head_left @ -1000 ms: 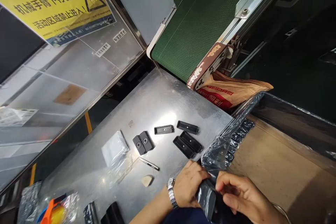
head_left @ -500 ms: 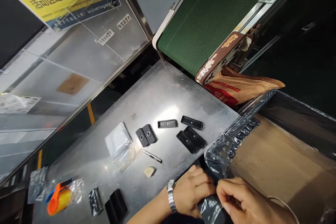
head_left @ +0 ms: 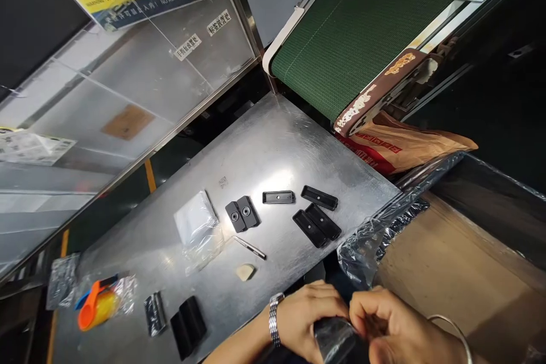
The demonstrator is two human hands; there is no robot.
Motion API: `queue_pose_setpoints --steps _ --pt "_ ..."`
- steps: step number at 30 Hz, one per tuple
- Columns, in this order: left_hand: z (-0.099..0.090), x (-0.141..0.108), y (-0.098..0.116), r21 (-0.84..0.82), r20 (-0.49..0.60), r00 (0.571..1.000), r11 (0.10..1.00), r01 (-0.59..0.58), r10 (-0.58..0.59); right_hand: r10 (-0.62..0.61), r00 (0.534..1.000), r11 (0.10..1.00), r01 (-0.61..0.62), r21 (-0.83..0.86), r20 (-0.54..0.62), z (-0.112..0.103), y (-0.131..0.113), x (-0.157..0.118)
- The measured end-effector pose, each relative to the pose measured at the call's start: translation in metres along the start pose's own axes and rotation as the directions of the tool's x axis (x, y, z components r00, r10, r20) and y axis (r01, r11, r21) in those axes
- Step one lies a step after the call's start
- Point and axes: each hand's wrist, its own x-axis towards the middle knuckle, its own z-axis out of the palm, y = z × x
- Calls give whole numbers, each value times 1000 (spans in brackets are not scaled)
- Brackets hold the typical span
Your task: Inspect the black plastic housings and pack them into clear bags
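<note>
My left hand point(head_left: 309, 315), with a metal watch at the wrist, grips a dark object in clear film point(head_left: 339, 341) at the bottom edge. My right hand point(head_left: 390, 318) pinches at the near side of the same object, its fingers curled close to my left hand. Part of the object is cut off by the frame. On the metal table point(head_left: 273, 142) lie several open black trays point(head_left: 319, 197), two dark plates with round fittings point(head_left: 242, 214), a slim pen-like tool point(head_left: 249, 248) and a pale wedge-shaped piece point(head_left: 245, 272).
Plastic bags point(head_left: 198, 227), an orange tool point(head_left: 89, 307), a wrapped black roll point(head_left: 154, 314) and black parts point(head_left: 188, 327) lie on the left. A green conveyor point(head_left: 362, 28) stands beyond. A plastic-lined box point(head_left: 456, 261) and a paper bag point(head_left: 409, 145) are on the right.
The view has shifted slightly. Both hands stay at the wrapped object, which has turned and sits a little differently between them.
</note>
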Motion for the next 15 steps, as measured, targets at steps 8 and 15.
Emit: queue_pose_setpoints --steps 8,15 --pt "-4 -4 9 -47 8 999 998 -33 34 55 987 995 -42 -87 153 8 -4 11" --pt "-3 -21 9 10 -37 999 1000 -16 17 -275 961 671 174 -721 -23 15 -7 12"
